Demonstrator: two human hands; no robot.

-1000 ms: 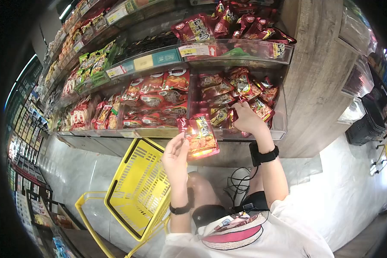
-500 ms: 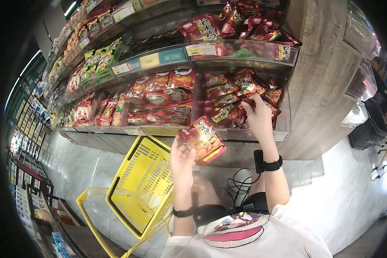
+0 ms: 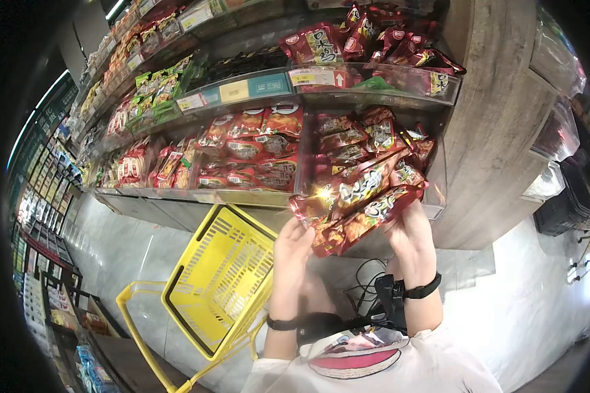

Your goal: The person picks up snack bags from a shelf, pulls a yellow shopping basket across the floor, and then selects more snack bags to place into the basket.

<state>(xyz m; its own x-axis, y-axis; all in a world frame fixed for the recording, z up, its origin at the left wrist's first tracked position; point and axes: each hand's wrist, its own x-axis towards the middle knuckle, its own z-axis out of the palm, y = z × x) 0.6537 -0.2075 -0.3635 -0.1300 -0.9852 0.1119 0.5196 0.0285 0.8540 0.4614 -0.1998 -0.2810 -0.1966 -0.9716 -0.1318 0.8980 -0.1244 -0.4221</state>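
Note:
Two shiny dark-red snack bags are held up side by side in front of the lowest shelf bin. My left hand (image 3: pixel 294 243) has its thumb and fingers closed on their left ends. At the right end, my right hand (image 3: pixel 414 237) grips the bags from below, its fingers partly hidden behind them. The rear snack bag (image 3: pixel 357 187) glares with reflected light and shows white lettering. Overlapping it, the front snack bag (image 3: pixel 370 219) has white script and a food picture. Behind them more red snack bags (image 3: pixel 380 134) fill the clear plastic bin (image 3: pixel 436 208).
A yellow shopping basket (image 3: pixel 170 295) with a long handle stands on the floor to my left. Red packets (image 3: pixel 246 144) lie in the neighbouring bin. Above runs a shelf edge with price labels (image 3: pixel 314 77). The wooden end panel (image 3: pixel 488 131) rises on the right.
My right hand has come out of the bin with a red snack bag and moved down toward my left hand. The bags now sit together between both hands.

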